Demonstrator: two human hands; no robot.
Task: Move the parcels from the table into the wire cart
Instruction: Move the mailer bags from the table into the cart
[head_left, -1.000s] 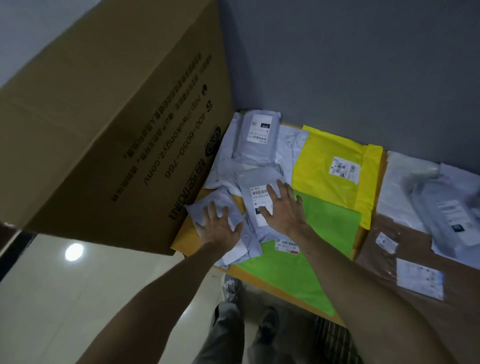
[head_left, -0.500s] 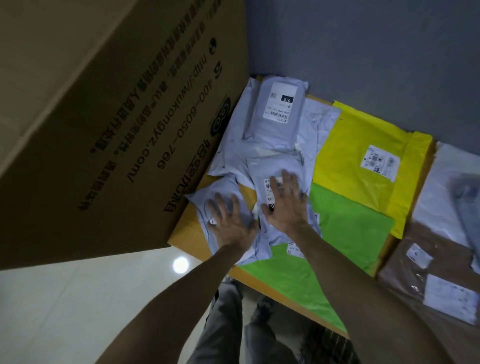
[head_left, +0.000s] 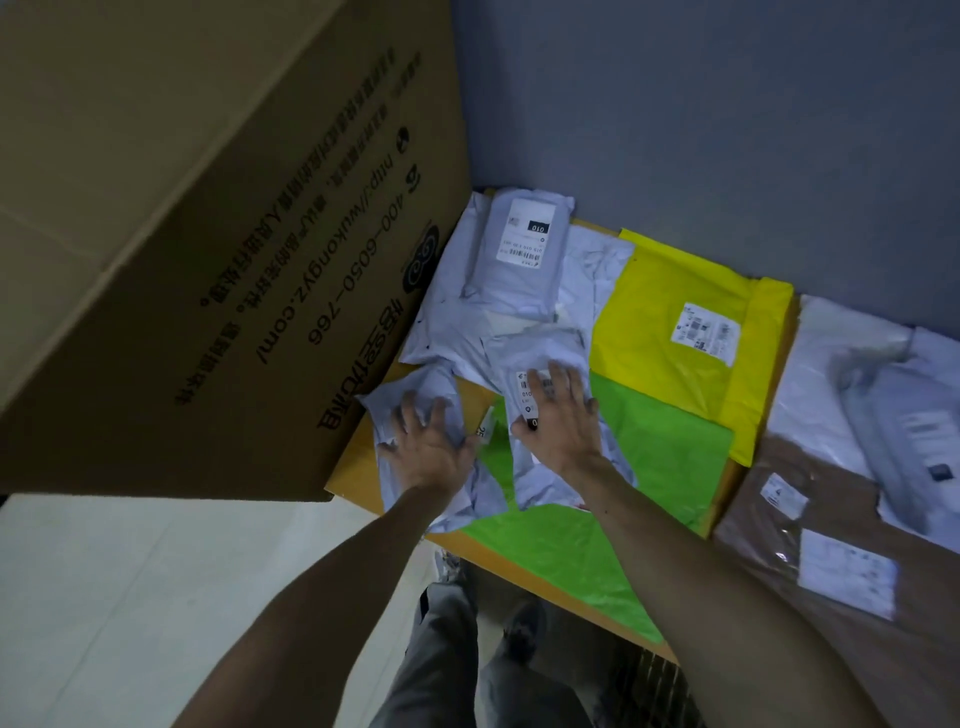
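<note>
My left hand (head_left: 434, 457) lies spread, palm down, on a crumpled grey mailer (head_left: 415, 400); my right hand (head_left: 563, 426) lies flat on another grey mailer (head_left: 540, 353) labelled "010". The big carton (head_left: 208, 249) at left reads "wukongyz.com". Green (head_left: 654, 441) and yellow (head_left: 670, 322) parcels cover the desk (head_left: 363, 457) against a grey wall (head_left: 727, 130).

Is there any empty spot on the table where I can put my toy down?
Only small ones: bare table between the big cardboard box and the left hand, plus a wedge at between the two grey mailers. Elsewhere parcels overlap: green bag, yellow bag, brown parcel.
</note>
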